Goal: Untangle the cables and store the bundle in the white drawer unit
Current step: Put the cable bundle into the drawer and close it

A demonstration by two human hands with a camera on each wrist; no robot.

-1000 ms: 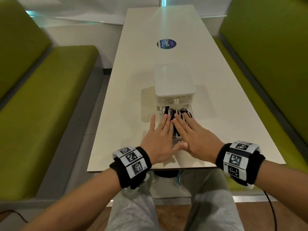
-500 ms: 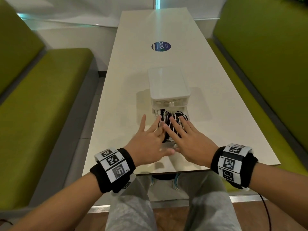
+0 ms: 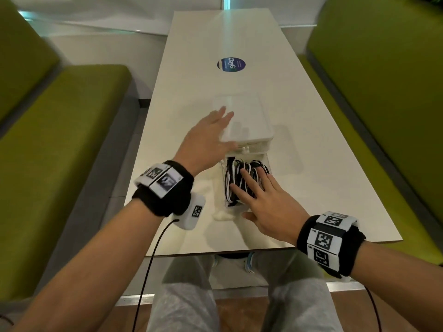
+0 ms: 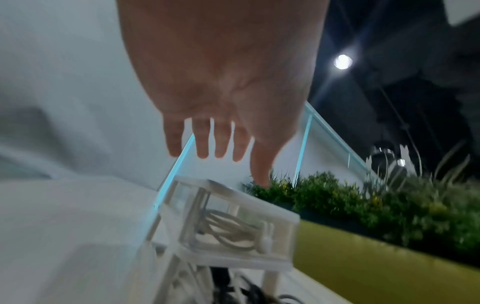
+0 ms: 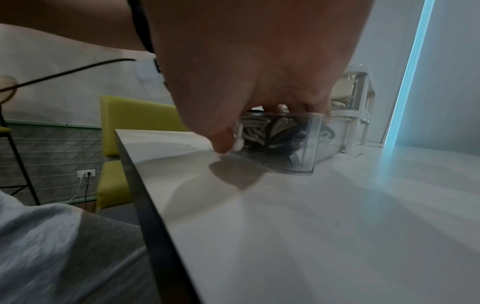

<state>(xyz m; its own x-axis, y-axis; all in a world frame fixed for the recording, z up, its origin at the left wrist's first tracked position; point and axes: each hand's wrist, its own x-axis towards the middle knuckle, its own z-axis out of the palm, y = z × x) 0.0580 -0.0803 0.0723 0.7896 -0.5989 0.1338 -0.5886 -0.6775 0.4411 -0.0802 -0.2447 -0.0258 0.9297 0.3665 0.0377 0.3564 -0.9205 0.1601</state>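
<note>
The white drawer unit (image 3: 245, 123) stands in the middle of the tabletop (image 3: 311, 188), with its lower clear drawer (image 3: 224, 185) pulled out toward the person at 6 o'clock. The cable bundle (image 3: 239, 171), a coil of black and white leads, lies inside that drawer, so the storing itself looks nearly done and closing the drawer looks like the step in hand.

The right hand (image 3: 261, 200) lies flat on the bundle with fingers straight and spread; it grips nothing. Its likely purpose is to press the springy loops below the drawer's rim so they do not snag on the frame. In the right wrist view its thumb (image 5: 223, 142) reaches down by the drawer's front at the small white knob, though contact is hard to tell.

The left hand (image 3: 208, 137) is open too, fingers straight, at the unit's 9 o'clock side and over its top edge, blurred in both views. It probably aims to brace the light unit against sliding toward 12 o'clock when the drawer is pushed in.

A round blue sticker (image 3: 231, 64) sits farther off at 12 o'clock.
</note>
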